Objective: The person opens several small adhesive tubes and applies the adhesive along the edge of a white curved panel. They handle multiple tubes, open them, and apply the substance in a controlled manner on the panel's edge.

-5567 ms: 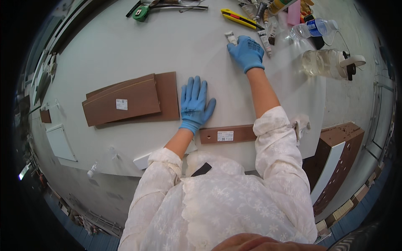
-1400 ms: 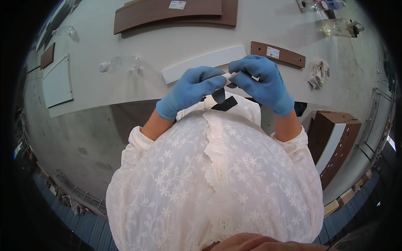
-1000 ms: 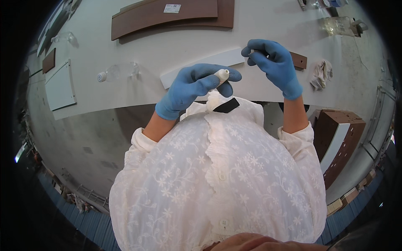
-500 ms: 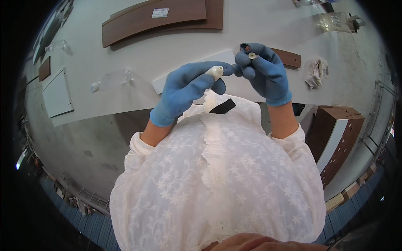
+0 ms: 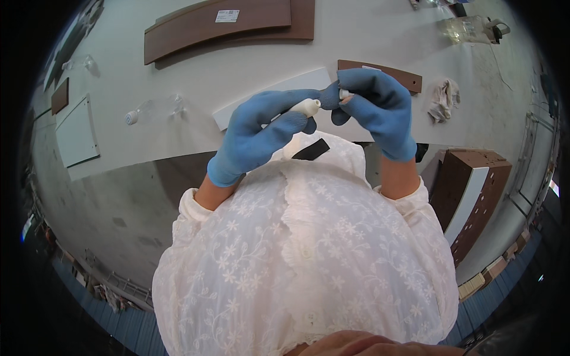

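Both my hands wear blue gloves and are raised close together over the near edge of the table. My left hand (image 5: pixel 256 126) is closed around a small white bottle (image 5: pixel 307 108). Its narrow open nozzle points right, toward the other hand. Between thumb and fingers of my right hand (image 5: pixel 381 116) is a small white cap (image 5: pixel 344 94), held just apart from the nozzle. A torn fingertip on the right glove bares a bit of finger. Most of the bottle's body is hidden by my left fingers.
Brown curved boards (image 5: pixel 219 29) lie at the back, a white strip (image 5: pixel 276 95) and a brown strip (image 5: pixel 407 78) behind my hands. A clear plastic bottle (image 5: pixel 142 111) lies left, a crumpled cloth (image 5: pixel 444 101) right. Drilled brown panels (image 5: pixel 484 199) stand at the lower right.
My right hand has turned and lowered slightly, so the cap now shows side-on rather than with its opening up. The nozzle and cap are closer together. My left hand keeps its hold.
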Action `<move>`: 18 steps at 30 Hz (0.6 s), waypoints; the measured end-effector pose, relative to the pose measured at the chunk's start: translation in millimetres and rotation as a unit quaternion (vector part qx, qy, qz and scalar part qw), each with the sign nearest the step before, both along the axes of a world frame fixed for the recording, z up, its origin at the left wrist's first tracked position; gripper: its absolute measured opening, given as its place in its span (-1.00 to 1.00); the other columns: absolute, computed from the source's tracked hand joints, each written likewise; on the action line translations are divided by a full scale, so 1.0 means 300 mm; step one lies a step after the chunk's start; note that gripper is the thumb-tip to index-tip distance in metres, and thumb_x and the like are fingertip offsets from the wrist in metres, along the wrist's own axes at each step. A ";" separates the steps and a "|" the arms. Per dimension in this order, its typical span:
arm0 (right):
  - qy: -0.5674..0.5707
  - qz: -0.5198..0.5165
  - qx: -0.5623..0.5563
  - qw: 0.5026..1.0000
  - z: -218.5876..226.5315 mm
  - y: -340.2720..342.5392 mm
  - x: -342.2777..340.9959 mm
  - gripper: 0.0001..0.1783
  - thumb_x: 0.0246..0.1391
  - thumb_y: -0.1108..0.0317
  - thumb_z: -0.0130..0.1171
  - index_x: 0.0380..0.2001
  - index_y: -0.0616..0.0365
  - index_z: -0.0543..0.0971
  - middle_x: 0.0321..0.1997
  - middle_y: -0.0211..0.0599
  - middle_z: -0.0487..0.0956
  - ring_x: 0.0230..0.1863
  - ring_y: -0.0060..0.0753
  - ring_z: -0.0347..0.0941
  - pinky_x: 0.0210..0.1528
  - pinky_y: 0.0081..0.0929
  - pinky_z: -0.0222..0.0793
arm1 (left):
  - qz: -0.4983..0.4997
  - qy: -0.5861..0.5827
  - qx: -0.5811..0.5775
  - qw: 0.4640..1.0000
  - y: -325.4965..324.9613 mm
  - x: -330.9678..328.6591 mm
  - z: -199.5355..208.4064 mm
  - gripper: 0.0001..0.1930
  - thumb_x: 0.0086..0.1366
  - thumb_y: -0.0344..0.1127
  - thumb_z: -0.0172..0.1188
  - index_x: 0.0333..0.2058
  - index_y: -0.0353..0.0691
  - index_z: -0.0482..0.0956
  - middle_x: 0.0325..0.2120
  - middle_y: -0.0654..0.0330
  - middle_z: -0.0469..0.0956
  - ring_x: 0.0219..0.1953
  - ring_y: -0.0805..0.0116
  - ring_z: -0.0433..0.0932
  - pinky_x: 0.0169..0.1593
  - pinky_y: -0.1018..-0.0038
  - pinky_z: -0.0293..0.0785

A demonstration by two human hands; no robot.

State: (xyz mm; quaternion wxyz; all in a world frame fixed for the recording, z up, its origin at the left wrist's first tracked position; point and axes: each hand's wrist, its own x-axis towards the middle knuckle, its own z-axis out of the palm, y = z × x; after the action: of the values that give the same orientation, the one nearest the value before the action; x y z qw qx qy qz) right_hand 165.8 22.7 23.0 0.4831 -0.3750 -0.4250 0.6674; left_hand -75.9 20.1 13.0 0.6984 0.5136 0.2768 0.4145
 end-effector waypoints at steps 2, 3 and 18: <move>-0.078 0.001 0.117 0.990 0.027 0.001 -0.029 -0.79 0.22 0.61 0.27 -0.07 0.34 0.63 -0.26 -0.24 0.69 -0.30 -0.50 0.65 -0.25 -0.54 0.61 | 0.008 0.021 0.026 0.999 -0.008 -0.002 0.006 -0.70 0.51 -0.43 0.13 0.13 -0.38 0.62 -0.16 0.08 0.70 -0.20 0.36 0.66 -0.07 0.42 0.61; -0.126 0.000 0.171 0.977 0.037 0.001 -0.039 -0.80 0.22 0.60 0.29 -0.08 0.33 0.64 -0.28 -0.26 0.69 -0.31 -0.52 0.63 -0.26 -0.56 0.59 | 0.011 0.037 0.045 0.998 -0.011 -0.003 0.009 -0.70 0.50 -0.43 0.13 0.12 -0.37 0.63 -0.19 0.10 0.70 -0.22 0.36 0.65 -0.09 0.43 0.59; -0.269 0.051 0.292 0.916 0.055 -0.031 -0.118 -0.79 0.08 0.46 0.40 -0.17 0.16 0.71 -0.44 -0.31 0.65 -0.46 -0.35 0.54 -0.39 -0.49 0.45 | -0.006 0.204 0.208 0.956 -0.047 -0.109 0.049 -0.67 0.43 -0.49 0.16 0.14 -0.35 0.62 -0.17 0.09 0.71 -0.17 0.31 0.62 -0.07 0.40 0.53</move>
State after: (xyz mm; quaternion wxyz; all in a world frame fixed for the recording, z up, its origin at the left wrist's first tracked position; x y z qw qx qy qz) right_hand 130.2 13.4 39.5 0.4038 -0.3598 -0.7336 0.4115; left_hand -108.6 5.9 27.7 0.5068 0.7229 0.3184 0.3452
